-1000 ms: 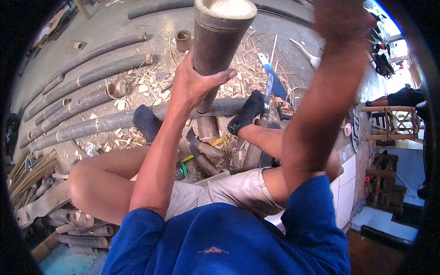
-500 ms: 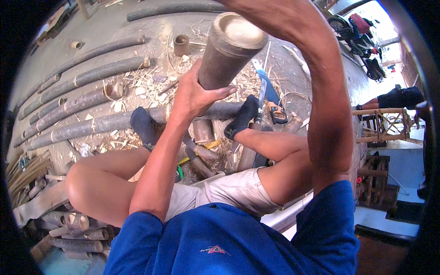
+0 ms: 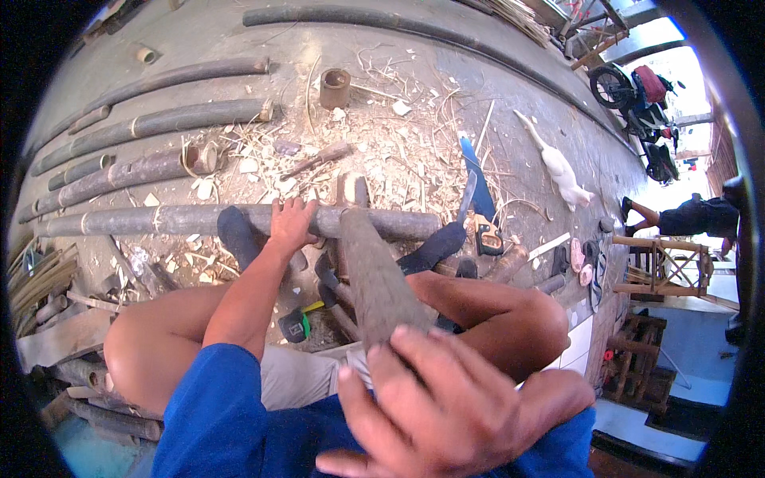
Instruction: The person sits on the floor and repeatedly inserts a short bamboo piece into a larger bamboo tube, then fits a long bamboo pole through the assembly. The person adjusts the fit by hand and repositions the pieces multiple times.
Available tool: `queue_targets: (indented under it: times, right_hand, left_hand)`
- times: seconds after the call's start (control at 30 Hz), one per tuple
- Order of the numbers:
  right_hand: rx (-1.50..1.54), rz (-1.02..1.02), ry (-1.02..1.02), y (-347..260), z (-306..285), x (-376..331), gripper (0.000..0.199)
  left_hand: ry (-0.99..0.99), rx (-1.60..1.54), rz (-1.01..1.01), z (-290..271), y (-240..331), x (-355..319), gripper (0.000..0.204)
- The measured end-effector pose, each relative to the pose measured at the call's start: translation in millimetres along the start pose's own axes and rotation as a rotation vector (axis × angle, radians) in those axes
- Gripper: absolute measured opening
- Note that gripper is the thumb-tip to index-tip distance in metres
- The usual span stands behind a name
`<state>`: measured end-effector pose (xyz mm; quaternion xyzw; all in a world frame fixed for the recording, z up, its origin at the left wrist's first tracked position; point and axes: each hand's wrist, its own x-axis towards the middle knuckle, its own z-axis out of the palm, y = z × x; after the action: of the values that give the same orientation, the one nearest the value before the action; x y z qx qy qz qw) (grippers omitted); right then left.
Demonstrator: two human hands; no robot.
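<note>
1. While the right hand (image 3: pixel 446 406) wraps its fingers around the near end of a short bamboo section (image 3: pixel 374 279), the left hand (image 3: pixel 291 225) rests with fingers spread flat on a long bamboo pole (image 3: pixel 191 219) that lies crosswise on the concrete floor (image 3: pixel 494 103).
2. Short section: one. It runs from the right hand, close to the camera, down to the long pole and meets it just beside the left hand.
3. Long poles on the floor: about five lie roughly parallel toward the floor's left edge, and one more dark one lies along the far edge.
4. Feet: two, in dark socks (image 3: pixel 239 235), either side of the short section against the long pole.
5. Cut bamboo rings: one short open ring (image 3: pixel 335 86) stands on the floor at the far middle, nothing visible inside. A smaller one (image 3: pixel 146 55) lies at the far left.
6. Saws: one, a blue-handled handsaw (image 3: pixel 476 191), just right of the right foot.
7. Hammer (image 3: pixel 299 321): one, on the floor between the legs.
8. Shavings (image 3: pixel 382 135): scattered in a heap past the long pole.
9. White cat (image 3: pixel 558 169): one, toward the right edge of the floor.
</note>
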<state>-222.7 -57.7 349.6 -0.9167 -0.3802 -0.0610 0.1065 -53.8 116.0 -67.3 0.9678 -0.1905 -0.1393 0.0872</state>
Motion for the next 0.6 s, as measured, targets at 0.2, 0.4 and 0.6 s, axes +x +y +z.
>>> queue_targets:
  times: [0.2, 0.4, 0.6]
  right_hand:
    - [-0.262, -0.352, 0.465, 36.1, 35.3, 8.5, 0.060]
    - [-0.151, -0.164, 0.331, 33.9, 21.7, 11.9, 0.059]
    - [-0.064, -0.060, 0.387, 31.4, 24.7, 25.0, 0.054]
  left_hand:
    - [0.055, 0.051, 0.027, -5.7, 1.3, -12.2, 0.093]
    - [0.127, 0.051, 0.006, 1.0, 10.9, -24.5, 0.095]
    - [0.164, 0.014, 0.016, -0.6, 7.6, -23.7, 0.097]
